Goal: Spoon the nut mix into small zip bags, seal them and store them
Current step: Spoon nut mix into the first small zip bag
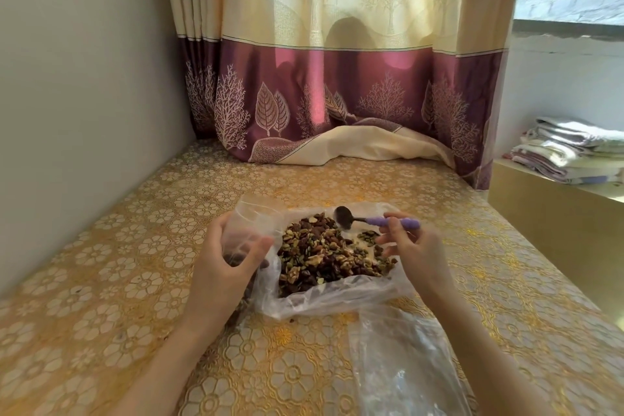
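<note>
Home room, patterned curtain (337, 78), folded blankets (567, 152)

Bare table (162, 199) before curtain (337, 105)

Purple-handled spoon (374, 221), gold floral tablecloth (135, 263)

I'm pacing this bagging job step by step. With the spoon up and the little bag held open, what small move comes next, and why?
Probably dip the purple-handled metal spoon into the brown nut mix. Its bowl looks empty above the pile, held by the right hand, while the left hand already grips the small clear zip bag beside the pile.
</note>
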{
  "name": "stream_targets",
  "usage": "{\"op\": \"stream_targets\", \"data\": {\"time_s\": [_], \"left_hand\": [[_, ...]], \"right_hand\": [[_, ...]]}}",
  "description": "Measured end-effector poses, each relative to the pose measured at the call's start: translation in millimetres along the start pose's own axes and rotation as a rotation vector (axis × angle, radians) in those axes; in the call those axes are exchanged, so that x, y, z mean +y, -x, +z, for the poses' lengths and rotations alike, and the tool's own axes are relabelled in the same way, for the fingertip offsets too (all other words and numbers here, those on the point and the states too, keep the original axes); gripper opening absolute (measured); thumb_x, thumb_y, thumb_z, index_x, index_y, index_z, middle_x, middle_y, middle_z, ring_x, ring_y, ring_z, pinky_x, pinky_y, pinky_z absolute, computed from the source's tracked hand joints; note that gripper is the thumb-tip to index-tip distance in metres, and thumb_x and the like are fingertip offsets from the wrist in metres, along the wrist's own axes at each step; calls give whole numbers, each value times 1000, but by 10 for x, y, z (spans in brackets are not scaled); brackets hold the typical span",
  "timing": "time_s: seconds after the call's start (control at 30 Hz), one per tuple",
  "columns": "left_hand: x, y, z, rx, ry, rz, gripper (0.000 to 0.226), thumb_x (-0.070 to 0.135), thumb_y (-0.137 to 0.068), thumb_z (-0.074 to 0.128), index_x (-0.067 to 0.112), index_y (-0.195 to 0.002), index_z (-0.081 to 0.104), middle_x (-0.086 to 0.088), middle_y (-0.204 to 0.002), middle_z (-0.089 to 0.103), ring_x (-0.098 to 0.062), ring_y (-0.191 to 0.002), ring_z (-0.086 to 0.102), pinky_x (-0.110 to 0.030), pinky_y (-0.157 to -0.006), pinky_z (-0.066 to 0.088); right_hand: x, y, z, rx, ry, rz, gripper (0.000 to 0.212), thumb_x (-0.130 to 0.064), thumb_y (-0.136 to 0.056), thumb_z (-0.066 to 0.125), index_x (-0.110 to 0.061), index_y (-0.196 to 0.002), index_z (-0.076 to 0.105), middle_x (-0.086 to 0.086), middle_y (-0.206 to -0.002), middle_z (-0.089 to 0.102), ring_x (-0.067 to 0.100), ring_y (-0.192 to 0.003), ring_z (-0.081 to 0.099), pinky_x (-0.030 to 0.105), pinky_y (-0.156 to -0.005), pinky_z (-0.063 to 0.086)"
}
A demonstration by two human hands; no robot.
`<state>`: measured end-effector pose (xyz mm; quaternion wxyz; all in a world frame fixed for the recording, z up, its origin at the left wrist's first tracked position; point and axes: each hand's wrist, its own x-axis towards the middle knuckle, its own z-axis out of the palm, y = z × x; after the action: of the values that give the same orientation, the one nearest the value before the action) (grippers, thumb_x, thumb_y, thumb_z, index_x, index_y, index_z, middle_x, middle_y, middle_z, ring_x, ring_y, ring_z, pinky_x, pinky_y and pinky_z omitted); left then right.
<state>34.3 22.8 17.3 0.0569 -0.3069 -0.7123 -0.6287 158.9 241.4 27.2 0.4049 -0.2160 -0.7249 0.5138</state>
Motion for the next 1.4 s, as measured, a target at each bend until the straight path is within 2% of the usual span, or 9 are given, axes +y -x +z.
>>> {"op": "stream_targets", "data": {"time_s": [0.1,0.2,0.5,0.67,0.77,0.83,1.17,1.3,1.4], "left_hand": [[10,4,-1,3,18,1,48,56,-64,64,41,-106,45,23,-89,62,9,-78,61,-9,-64,47],[11,-1,3,2,19,6,57,57,-64,63,33,-113,46,20,-91,62,9,-79,60,-11,-63,47],[9,2,5,-1,24,31,46,47,-69,65,34,-109,46,36,-85,60,13,-73,61,-3,-60,44],[13,6,11,14,19,31,50,51,-66,65,34,-109,46,24,-87,62,13,-74,59,-2,-61,43],[-8,-9,10,5,5,29,52,54,-66,64,34,-110,46,34,-89,59,13,-77,58,-2,-62,43],[-31,-11,4,7,3,22,59,54,-65,64,29,-115,46,28,-90,61,12,-80,57,-4,-63,44],[-47,-22,5,7,-17,29,58,51,-68,64,27,-118,46,32,-89,60,12,-80,58,-3,-64,44],[-43,-14,1,16,-13,18,58,54,-67,64,30,-117,46,24,-93,60,11,-83,58,-4,-65,44],[-35,-17,1,10,-26,13,56,56,-67,64,32,-115,46,32,-92,60,10,-83,59,-6,-64,45]], "right_hand": [[-15,15,-18,5,-4,-14,25,-13,-98,47,-15,-86,69,12,-84,74,30,-66,63,39,-58,49],[-24,16,-29,42,-23,-17,34,-16,-99,46,-11,-77,71,13,-77,73,31,-62,60,39,-55,44],[-77,26,-23,-42,-77,-2,20,-11,-98,45,-8,-89,63,8,-88,74,25,-65,62,29,-50,46],[-133,43,-102,-12,-91,-37,45,-11,-99,44,-18,-63,69,17,-78,73,30,-59,56,33,-51,39],[-146,63,-45,-76,-86,-23,34,-11,-99,45,-13,-73,68,13,-84,74,26,-59,57,29,-48,41],[-136,63,3,-91,-92,18,34,-11,-98,46,-11,-73,68,12,-82,75,27,-60,59,28,-48,42],[-144,36,-84,43,-263,246,37,-10,-100,41,0,-70,62,20,-77,73,22,-55,59,19,-43,45],[-173,46,-97,76,-306,282,39,-11,-100,41,0,-69,62,15,-71,73,20,-55,59,18,-44,46],[-192,45,-96,112,-348,309,36,-12,-100,43,4,-74,62,15,-71,72,18,-54,59,17,-44,46]]}}
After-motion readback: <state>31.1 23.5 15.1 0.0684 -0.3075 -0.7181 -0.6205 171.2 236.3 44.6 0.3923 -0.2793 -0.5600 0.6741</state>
